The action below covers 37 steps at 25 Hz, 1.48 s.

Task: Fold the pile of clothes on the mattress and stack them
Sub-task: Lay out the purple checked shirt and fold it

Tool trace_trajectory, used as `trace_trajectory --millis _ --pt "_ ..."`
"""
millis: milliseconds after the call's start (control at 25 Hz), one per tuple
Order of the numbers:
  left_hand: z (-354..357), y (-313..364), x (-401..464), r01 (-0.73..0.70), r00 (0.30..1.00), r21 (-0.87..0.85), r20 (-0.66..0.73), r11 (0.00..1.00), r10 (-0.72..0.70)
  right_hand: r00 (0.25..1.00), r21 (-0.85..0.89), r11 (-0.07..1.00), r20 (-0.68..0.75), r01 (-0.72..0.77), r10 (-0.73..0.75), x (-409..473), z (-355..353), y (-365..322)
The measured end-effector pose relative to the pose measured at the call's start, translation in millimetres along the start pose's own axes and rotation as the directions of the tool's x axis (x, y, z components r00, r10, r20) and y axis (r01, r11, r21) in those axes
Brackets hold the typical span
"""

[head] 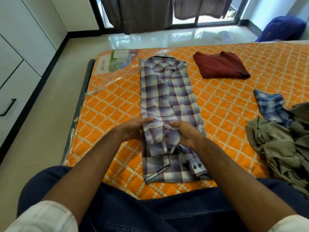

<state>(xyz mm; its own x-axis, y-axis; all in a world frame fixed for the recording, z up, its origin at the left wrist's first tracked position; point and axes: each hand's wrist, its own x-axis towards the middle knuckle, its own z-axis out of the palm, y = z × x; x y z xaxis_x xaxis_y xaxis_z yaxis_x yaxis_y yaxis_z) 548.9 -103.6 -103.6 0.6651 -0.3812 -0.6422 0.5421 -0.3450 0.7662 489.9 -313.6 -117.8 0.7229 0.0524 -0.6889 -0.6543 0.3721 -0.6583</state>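
— Gripping the plaid shirt [168,104] at mid-length, our left hand [133,129] and right hand [185,134] each curl onto an edge; it lies lengthwise on the orange mattress [110,111].

— How do we fold well?

— We'd judge: lift evenly, carry hem to collar, keep sleeves tucked.

— And around us?

— White cabinets [20,52] left, maroon shirt [220,65] folded beyond, unfolded pile [282,141] right.
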Motion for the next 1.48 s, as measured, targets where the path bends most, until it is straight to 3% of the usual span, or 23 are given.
trace_trajectory --millis 40,160,320,400,520,680,800,920,1120,1240,1320,1360,1480 --pt "0.9 -8.0 -1.6 -0.013 1.000 0.042 -0.018 0.999 0.014 1.000 -0.036 0.999 -0.009 0.000 0.000 0.5 0.7 8.5" --pt "4.2 -28.6 -0.8 -0.085 0.985 0.108 -0.142 0.991 0.100 0.999 -0.372 0.928 -0.009 0.029 -0.034 -5.0 -3.3 27.7" --pt "12.1 -28.2 -5.5 -0.121 0.988 -0.004 -0.092 0.993 0.121 0.994 -0.411 0.906 -0.009 0.099 -0.113 -12.9 -3.9 20.2" --pt "9.8 -30.1 -7.5 -0.109 0.993 0.071 -0.033 0.992 0.111 0.985 -0.590 0.796 -0.003 0.137 -0.172 -16.1 -3.7 15.8" --pt "5.0 -37.7 -6.1 -0.058 0.998 0.240 0.017 0.969 0.055 0.991 -0.815 0.567 0.064 0.121 -0.119 -19.2 -3.6 15.4" --pt "-3.8 -20.0 6.9 -0.024 0.996 0.372 -0.069 0.928 0.053 0.994 -0.838 0.538 0.038 0.089 -0.104 -10.6 -4.3 -4.6" --pt "-27.0 9.6 38.0 -0.052 0.966 0.403 -0.211 0.914 0.148 0.977 -0.866 0.491 -0.009 0.100 -0.214 22.3 -7.5 -40.2" --pt "-50.7 46.9 85.6 -0.132 0.937 0.362 -0.259 0.923 0.235 0.919 -0.906 0.383 0.015 0.179 -0.394 63.4 -4.1 -85.3" --pt "-91.8 97.6 184.0 -0.286 0.836 0.403 -0.338 0.869 0.432 0.728 -0.923 0.159 0.162 0.352 -0.666 161.4 19.6 -152.9" --pt "-120.8 114.7 249.5 -0.403 0.686 0.506 -0.385 0.763 0.617 0.659 -0.943 -0.062 0.275 0.328 -0.700 229.3 47.0 -176.6" --pt "-136.0 125.3 285.6 -0.383 0.604 0.683 -0.324 0.622 0.728 0.619 -0.933 -0.225 0.354 0.280 -0.701 263.5 64.1 -186.4" --pt "-143.1 130.3 298.9 -0.341 0.594 0.750 -0.295 0.567 0.748 0.613 -0.927 -0.265 0.375 0.267 -0.695 276.7 69.7 -190.6" --pt "-159.6 141.8 322.8 -0.278 0.569 0.838 -0.250 0.470 0.783 0.599 -0.932 -0.281 0.363 0.231 -0.714 299.5 64.7 -198.9"
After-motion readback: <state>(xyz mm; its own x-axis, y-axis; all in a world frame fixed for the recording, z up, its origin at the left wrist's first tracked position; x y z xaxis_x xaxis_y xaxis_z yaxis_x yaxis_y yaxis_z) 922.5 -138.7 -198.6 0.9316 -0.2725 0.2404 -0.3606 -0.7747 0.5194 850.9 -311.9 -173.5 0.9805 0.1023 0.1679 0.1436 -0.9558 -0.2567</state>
